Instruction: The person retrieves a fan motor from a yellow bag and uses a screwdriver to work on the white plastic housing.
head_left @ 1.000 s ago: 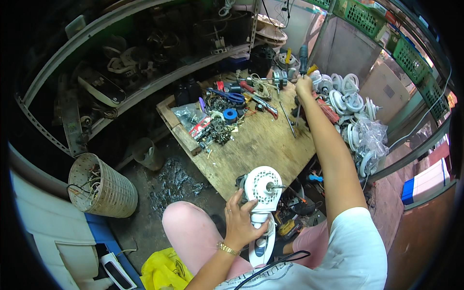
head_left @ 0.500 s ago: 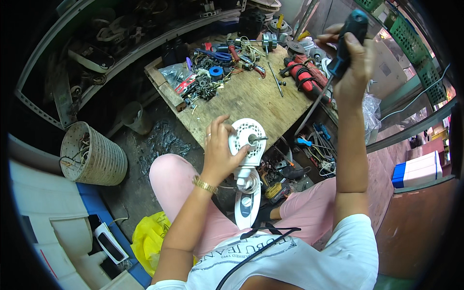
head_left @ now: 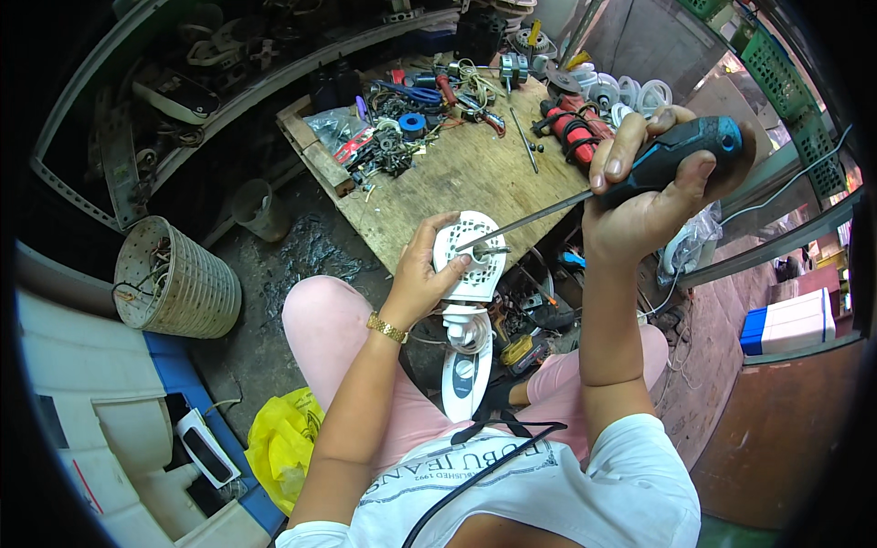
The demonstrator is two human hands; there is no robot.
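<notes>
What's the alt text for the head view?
Right hand holds a black-handled screwdriver, tip at the white fan motor housing steadied by the left hand. Behind, a cluttered wooden workbench.

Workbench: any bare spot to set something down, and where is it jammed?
The wooden workbench is bare across its near middle, between the black parts pile on its left and the red tools on its right, just beyond the white fan motor housing under the left hand. The far edge is crowded; the right hand raises a screwdriver.
</notes>
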